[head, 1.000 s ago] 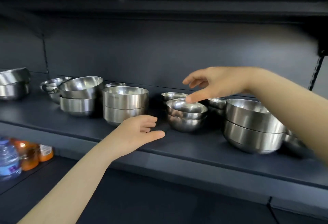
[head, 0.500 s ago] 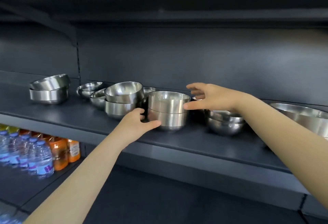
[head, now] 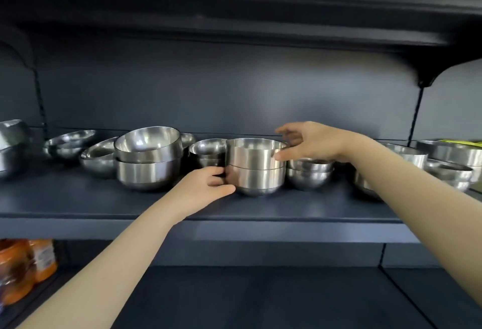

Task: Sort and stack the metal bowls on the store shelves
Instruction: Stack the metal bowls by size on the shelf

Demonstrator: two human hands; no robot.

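Stack of two straight-walled bowls on the shelf, bracketed by both hands. Left hand: thumb under the lower bowl's front-left curve, fingers curled against its left wall, gripping. Right hand: thumb tip on the upper bowl's right wall, fingers spread and blurred above the rim, not closed. For a clean lift, bring those fingers onto the rim first; smaller nested bowls sit just beyond the right thumb.
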